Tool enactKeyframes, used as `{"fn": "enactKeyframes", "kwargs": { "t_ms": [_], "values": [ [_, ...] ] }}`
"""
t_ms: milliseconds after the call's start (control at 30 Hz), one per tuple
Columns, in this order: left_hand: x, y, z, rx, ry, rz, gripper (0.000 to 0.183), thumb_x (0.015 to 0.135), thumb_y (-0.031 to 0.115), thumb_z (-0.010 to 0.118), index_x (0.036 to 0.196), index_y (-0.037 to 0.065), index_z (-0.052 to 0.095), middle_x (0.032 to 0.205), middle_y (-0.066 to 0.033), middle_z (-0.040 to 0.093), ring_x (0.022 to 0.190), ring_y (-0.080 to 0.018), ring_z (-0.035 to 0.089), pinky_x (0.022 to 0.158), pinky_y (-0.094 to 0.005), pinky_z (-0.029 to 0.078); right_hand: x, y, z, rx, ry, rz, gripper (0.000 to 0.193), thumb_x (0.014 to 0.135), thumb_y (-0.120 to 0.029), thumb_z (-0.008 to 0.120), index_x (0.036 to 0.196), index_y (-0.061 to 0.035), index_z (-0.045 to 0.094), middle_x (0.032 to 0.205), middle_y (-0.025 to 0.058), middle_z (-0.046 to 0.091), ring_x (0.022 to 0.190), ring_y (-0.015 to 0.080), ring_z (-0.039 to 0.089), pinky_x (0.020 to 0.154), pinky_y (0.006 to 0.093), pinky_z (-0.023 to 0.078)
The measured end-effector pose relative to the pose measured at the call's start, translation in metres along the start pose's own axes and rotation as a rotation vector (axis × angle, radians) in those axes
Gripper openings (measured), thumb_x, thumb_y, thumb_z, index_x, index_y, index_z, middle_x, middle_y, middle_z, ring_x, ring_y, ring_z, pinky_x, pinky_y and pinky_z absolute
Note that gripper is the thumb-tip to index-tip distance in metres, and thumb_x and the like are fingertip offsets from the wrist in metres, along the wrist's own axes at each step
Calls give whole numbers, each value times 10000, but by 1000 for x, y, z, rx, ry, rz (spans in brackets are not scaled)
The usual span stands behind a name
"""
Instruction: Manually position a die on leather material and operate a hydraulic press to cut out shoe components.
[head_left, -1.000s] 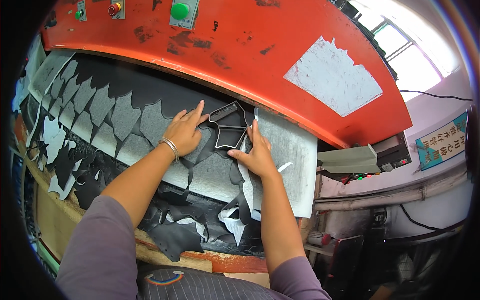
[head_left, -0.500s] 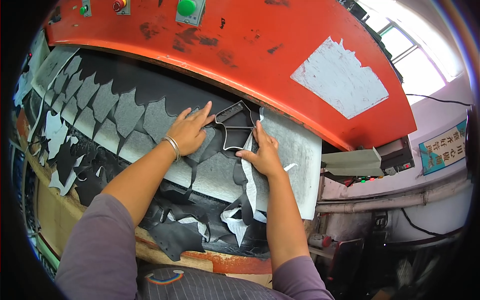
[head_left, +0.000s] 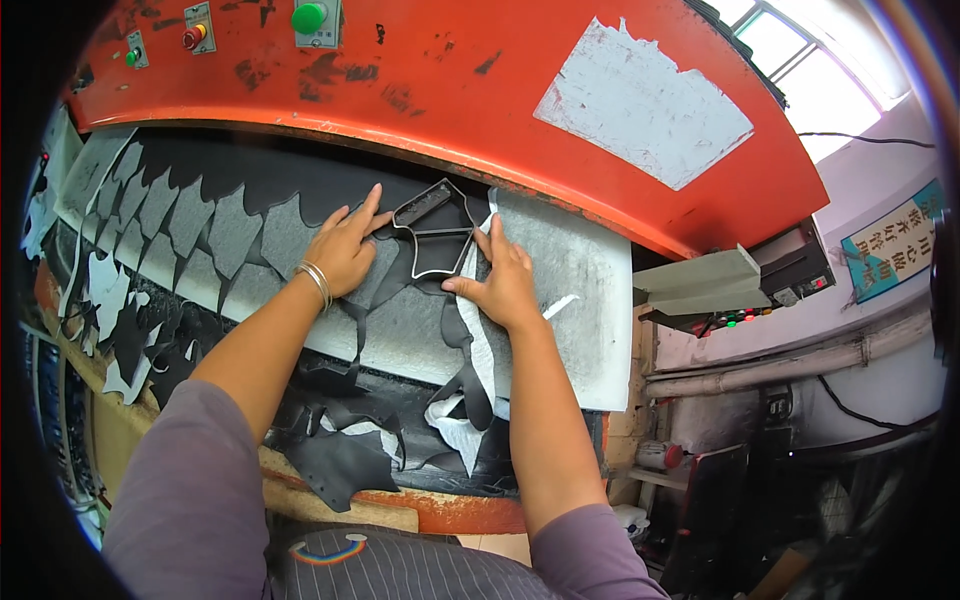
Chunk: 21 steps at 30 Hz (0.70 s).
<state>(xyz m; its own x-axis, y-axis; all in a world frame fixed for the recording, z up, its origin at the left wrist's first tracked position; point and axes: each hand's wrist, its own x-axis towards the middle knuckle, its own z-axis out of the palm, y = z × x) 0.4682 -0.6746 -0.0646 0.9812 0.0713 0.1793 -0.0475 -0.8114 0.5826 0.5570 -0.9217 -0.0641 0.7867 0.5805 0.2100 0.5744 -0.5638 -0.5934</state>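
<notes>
A metal cutting die (head_left: 443, 233) with a curved outline and a crossbar lies on a black sheet (head_left: 270, 165). My left hand (head_left: 345, 250) rests on the sheet and cut-outs just left of the die, fingers spread, the index pointing up and away. On the die's other side is my right hand (head_left: 502, 283), its fingertips by the right edge and thumb near the lower corner; the fingers are stretched and hold nothing. A white-backed strip (head_left: 480, 350) of the sheet hangs down below the right hand. Left of my hands, the sheet has a row of die-shaped holes showing grey underneath.
Under the sheet lies a grey-white board (head_left: 595, 310). An orange-red machine beam (head_left: 440, 110) with green and red buttons spans the far side, close above. Black scraps (head_left: 345, 465) and white-backed offcuts (head_left: 105, 290) lie along the near edge. A control box (head_left: 800, 280) sits at right.
The whole view has shifted, so the scene sits further left and up. My hands keep nearly the same places around the die.
</notes>
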Motion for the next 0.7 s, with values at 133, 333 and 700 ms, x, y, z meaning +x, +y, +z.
{"fn": "enactKeyframes", "kwargs": {
  "t_ms": [133,333,700],
  "values": [
    [1,1,0,65,-18,28,746,834,60,444,1491,64,91,1326,-73,552,1318,-254,399,1138,-422,194,1,0,-3,-8,-22,13,1190,603,-451,824,1439,82,166,1339,135,533,1346,278,368,1115,451,173],
    [-7,5,-8,107,-74,5,735,824,81,425,1485,46,105,1363,-41,518,1327,-241,382,1142,-416,188,-4,-5,2,-48,-44,-1,1196,598,-461,822,1434,94,169,1328,131,543,1345,285,362,1110,452,175],
    [-6,-2,-14,151,-73,9,715,830,100,420,1478,25,129,1410,-46,467,1348,-234,353,1144,-408,190,2,-12,9,-68,-27,21,1185,614,-492,801,1435,92,177,1316,132,553,1342,291,367,1106,453,185]
  ]
}}
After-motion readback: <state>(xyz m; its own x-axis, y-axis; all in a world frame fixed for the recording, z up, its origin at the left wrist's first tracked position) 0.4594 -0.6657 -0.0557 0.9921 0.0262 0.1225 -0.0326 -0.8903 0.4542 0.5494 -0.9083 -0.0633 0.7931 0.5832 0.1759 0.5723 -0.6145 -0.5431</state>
